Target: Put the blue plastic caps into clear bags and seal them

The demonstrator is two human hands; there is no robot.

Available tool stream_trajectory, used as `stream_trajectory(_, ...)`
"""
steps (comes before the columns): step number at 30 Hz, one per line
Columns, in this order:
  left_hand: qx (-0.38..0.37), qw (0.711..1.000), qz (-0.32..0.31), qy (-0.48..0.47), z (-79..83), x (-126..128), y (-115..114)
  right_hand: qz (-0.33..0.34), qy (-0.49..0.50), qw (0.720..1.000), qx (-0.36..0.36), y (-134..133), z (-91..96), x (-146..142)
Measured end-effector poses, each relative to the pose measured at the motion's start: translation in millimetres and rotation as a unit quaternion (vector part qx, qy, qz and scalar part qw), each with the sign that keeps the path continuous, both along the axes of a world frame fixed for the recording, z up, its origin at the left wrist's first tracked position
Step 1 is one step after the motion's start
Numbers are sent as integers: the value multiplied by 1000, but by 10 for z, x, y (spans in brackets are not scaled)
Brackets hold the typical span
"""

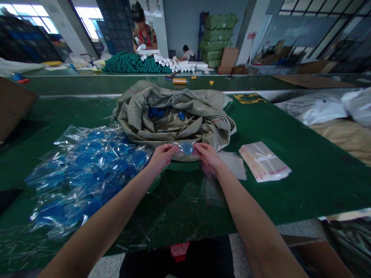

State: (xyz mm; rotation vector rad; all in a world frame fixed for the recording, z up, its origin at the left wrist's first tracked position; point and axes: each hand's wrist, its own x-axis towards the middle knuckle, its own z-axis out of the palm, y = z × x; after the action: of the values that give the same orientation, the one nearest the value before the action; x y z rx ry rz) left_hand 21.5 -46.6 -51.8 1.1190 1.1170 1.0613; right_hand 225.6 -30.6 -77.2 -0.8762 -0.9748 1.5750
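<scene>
A small clear plastic bag [186, 147] with a round blue piece inside is stretched between my two hands. My left hand [164, 155] pinches its left end, and my right hand [206, 153] pinches the right. Just behind lies a grey-green woven sack [214, 123], its mouth rolled open. Several loose blue pieces [156, 112] show inside it. To the left spreads a heap of bagged blue pieces [92, 166]. Loose flat clear bags [233, 165] lie beneath and beside my right forearm, next to a banded stack of clear bags [264, 160].
All this lies on a green table [313, 185]. Across it, a person [144, 36] stands behind piled green rolls [133, 63] and white boxes [174, 62]; another person [188, 53] is farther back. A tape roll [179, 81] lies beyond the sack. White sacks [315, 108] flank the right edge.
</scene>
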Motion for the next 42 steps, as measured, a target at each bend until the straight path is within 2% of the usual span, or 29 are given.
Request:
stream_trajectory(8, -24, 999, -30, -32, -55, -47, -1, -17, -12, 1000, -1, 0, -3, 18)
stream_trajectory(13, -6, 1000, -16, -19, -51, -19, -5, -34, -16, 999, -11, 2, -24, -5)
stream_trajectory(19, -17, 997, -23, -68, -25, 21, -19, -25, 6, 1000, -9, -26, 18, -25)
stream_trajectory(22, -29, 999, -19, -36, 87, -103, -38, -23, 2, 1000, -14, -34, 68, -4)
stream_trajectory(25, 11, 996, 36, 84, 353, -439, -107, -43, -9, 999, -6, -19, 109, 21)
stream_trajectory(26, 41, 984, 66, 157, 468, -594, -148, -59, -11, 998, -2, -11, 122, 29)
stream_trajectory(27, 80, 960, 112, 244, 586, -761, -198, -76, -12, 997, 3, -5, 139, 36)
stream_trajectory(28, 117, 919, 161, 340, 699, -933, -253, -92, -15, 996, 8, -1, 162, 44)
stream_trajectory(30, 165, 793, 220, 544, 874, -1249, -362, -118, -21, 993, 22, -1, 231, 64)
stream_trajectory(31, 166, 735, 212, 623, 926, -1369, -406, -132, -21, 990, 33, -5, 279, 74)
stream_trajectory(32, 151, 691, 191, 680, 949, -1448, -442, -146, -18, 988, 46, -13, 336, 83)
stream_trajectory(33, 136, 664, 176, 714, 942, -1478, -467, -159, -11, 985, 61, -23, 398, 89)
stream_trajectory(34, 131, 656, 159, 726, 908, -1449, -485, -170, -1, 983, 76, -35, 464, 91)
stream_trajectory(35, 142, 667, 148, 717, 848, -1360, -498, -177, 9, 980, 89, -46, 529, 86)
stream_trajectory(36, 178, 693, 133, 686, 767, -1210, -509, -180, 18, 978, 102, -57, 591, 75)
stream_trajectory(37, 238, 730, 87, 635, 670, -1008, -518, -177, 26, 978, 112, -66, 646, 59)
stream_trajectory(38, 305, 765, 13, 567, 564, -766, -524, -169, 33, 978, 118, -74, 693, 39)
stream_trajectory(39, 373, 785, -67, 491, 458, -500, -523, -159, 41, 979, 122, -80, 731, 18)
stream_trajectory(41, 442, 782, -183, 400, 285, 27, -467, -140, 55, 981, 120, -85, 782, -9)
stream_trajectory(42, 441, 781, -203, 394, 232, 251, -393, -136, 58, 982, 118, -83, 799, -9)
